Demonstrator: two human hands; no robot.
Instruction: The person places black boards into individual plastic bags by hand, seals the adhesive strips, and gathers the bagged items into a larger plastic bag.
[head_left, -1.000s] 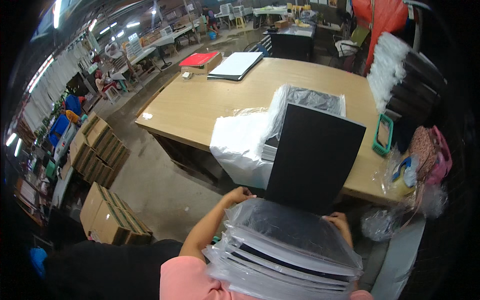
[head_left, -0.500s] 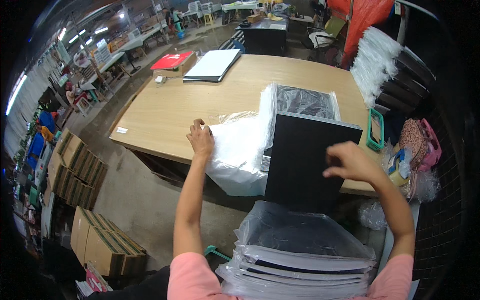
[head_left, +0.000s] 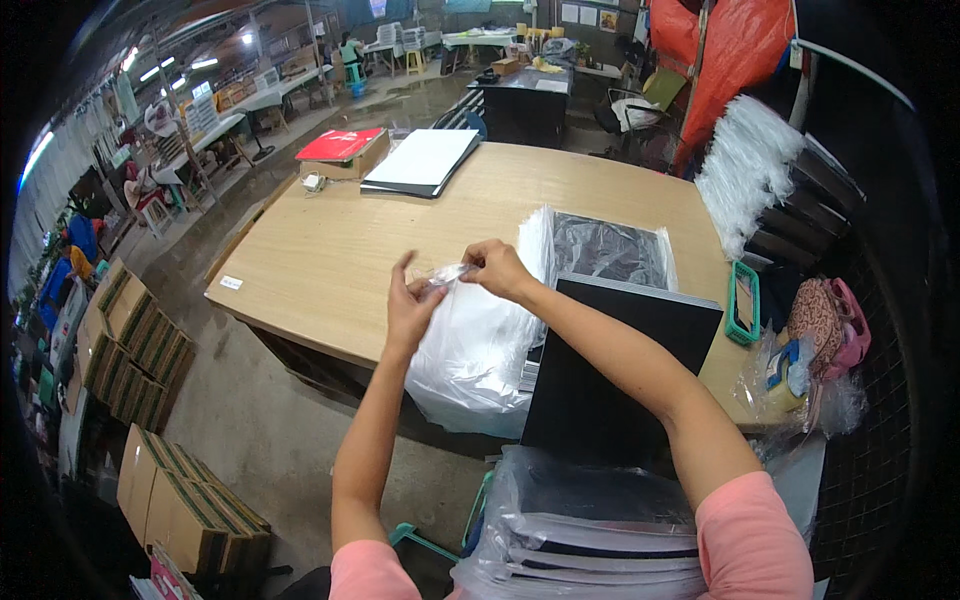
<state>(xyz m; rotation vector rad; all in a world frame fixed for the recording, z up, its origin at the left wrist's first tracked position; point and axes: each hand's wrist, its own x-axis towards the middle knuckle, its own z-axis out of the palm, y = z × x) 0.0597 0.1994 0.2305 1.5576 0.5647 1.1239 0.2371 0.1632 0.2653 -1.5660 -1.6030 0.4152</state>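
1. The left hand (head_left: pixel 412 305) and the right hand (head_left: pixel 497 268) meet above the near edge of the wooden table (head_left: pixel 330 250); both pinch the top edge of a clear plastic bag (head_left: pixel 478 345).
2. The left hand has thumb and forefinger closed on the film, the other fingers spread upward. The right hand, at 2 o'clock from the left, grips the same edge with curled fingers.
3. The bag hangs from the hands toward 6 o'clock, draping over the table edge (long axis roughly 12-to-6).
4. A black board (head_left: pixel 615 370) stands at 4 o'clock from the right hand, its lower part hidden by the right forearm and by a stack of bagged boards (head_left: pixel 590 530), which the lower frame edge cuts off.
5. The bag's mouth cannot be made out between the fingers.
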